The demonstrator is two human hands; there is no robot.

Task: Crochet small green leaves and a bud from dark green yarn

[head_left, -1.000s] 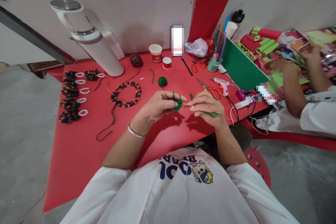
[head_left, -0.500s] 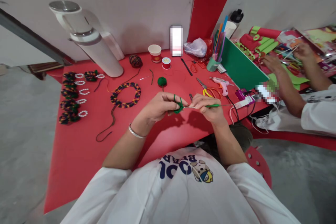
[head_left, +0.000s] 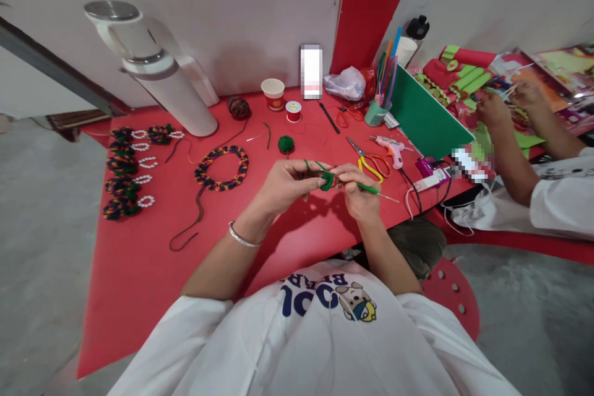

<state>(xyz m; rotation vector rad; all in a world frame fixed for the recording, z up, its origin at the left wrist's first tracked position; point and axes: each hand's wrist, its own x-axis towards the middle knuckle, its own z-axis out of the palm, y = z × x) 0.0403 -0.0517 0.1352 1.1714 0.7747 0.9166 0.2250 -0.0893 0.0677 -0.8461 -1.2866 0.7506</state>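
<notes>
My left hand [head_left: 290, 187] pinches a small piece of green crochet work [head_left: 327, 181], with a green strand looped over its index finger. Closed around a crochet hook [head_left: 367, 188] with a green handle, my right hand [head_left: 359, 190] sits close against the left fingertips. The hook's front end is at the crochet work, partly hidden by the fingers; its thin back end points right. Just beyond my hands lies a ball of green yarn [head_left: 286, 145], its strand running toward my left hand. A crocheted multicolour ring [head_left: 221, 168] rests left of them.
Pliers [head_left: 371, 164], a pink glue gun [head_left: 392, 150] and a cup of pens [head_left: 378, 111] stand or lie to the right. A paper cup [head_left: 273, 95], thread spool [head_left: 293, 111] and tall flask [head_left: 180, 99] are behind. A co-worker's hands [head_left: 494, 108] work beyond the green divider [head_left: 427, 114].
My right hand has moved left and nearer my left hand, with the hook now angled down to the right. The green work has shifted slightly right and up. The co-worker's hands have moved.
</notes>
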